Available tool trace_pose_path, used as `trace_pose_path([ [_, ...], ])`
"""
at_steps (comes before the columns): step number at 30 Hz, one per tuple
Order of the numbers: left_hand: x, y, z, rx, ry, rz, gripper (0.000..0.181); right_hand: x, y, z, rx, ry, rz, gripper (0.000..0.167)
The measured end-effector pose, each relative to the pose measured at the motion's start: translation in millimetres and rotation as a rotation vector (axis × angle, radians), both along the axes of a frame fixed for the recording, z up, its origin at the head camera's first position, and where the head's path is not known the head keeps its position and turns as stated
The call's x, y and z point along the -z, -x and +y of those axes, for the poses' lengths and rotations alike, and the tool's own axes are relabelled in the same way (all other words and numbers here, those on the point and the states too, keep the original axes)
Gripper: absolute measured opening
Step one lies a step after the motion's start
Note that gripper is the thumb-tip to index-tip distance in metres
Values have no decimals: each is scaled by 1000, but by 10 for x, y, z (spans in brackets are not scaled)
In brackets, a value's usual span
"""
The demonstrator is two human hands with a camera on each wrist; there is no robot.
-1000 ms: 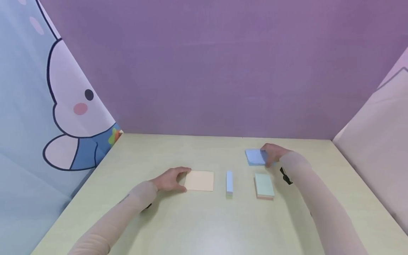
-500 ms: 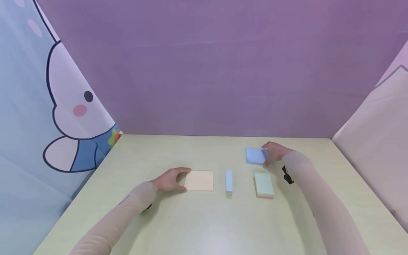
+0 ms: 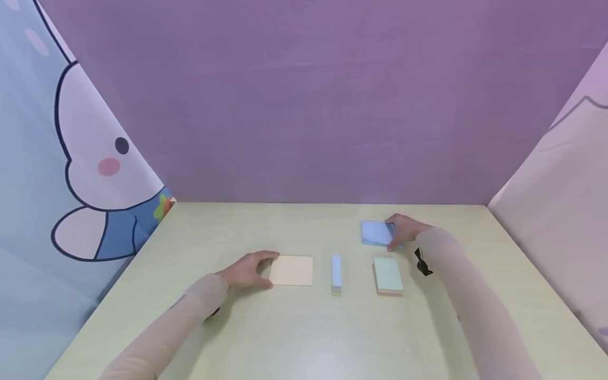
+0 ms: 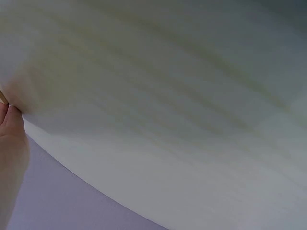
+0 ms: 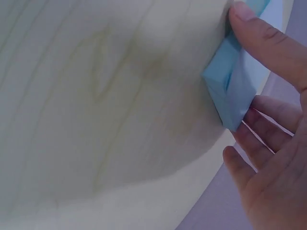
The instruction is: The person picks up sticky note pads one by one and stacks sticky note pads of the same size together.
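In the head view my left hand (image 3: 247,270) spans the left end of a flat cream note pad (image 3: 293,271), thumb at the near corner and fingers at the far one. The left wrist view catches only the thumb (image 4: 12,122) at a thin edge. Farther back, my right hand (image 3: 407,229) holds the right end of a blue pad of sticky notes (image 3: 375,233), its thumb along the near edge. Close up in the right wrist view, the blue pad (image 5: 247,81) shows a folded or layered corner between the thumb (image 5: 271,40) and the fingers.
A narrow blue stack (image 3: 336,272) lies between the cream pad and a pale green pad (image 3: 388,274) with an orange layer underneath. All rest on the light wooden table (image 3: 304,327). A purple curtain (image 3: 304,105) rises behind the table, with printed cloth (image 3: 104,137) at the left.
My right thumb has slid slightly left along the blue pad's near edge. The left hand stays at the cream pad. The head view has turned a little to the right.
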State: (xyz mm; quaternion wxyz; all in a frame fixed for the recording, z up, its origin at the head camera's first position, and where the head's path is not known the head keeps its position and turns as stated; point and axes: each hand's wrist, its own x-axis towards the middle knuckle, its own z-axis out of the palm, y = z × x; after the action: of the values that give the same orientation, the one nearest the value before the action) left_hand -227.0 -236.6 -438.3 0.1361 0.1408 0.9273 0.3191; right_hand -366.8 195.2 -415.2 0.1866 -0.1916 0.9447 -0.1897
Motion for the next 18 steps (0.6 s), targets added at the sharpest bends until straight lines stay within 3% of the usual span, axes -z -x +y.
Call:
trace_pose_path([
  [18, -47, -27, -3, 15, -13, -2, 77, 63, -30, 11, 13, 3, 36, 89],
])
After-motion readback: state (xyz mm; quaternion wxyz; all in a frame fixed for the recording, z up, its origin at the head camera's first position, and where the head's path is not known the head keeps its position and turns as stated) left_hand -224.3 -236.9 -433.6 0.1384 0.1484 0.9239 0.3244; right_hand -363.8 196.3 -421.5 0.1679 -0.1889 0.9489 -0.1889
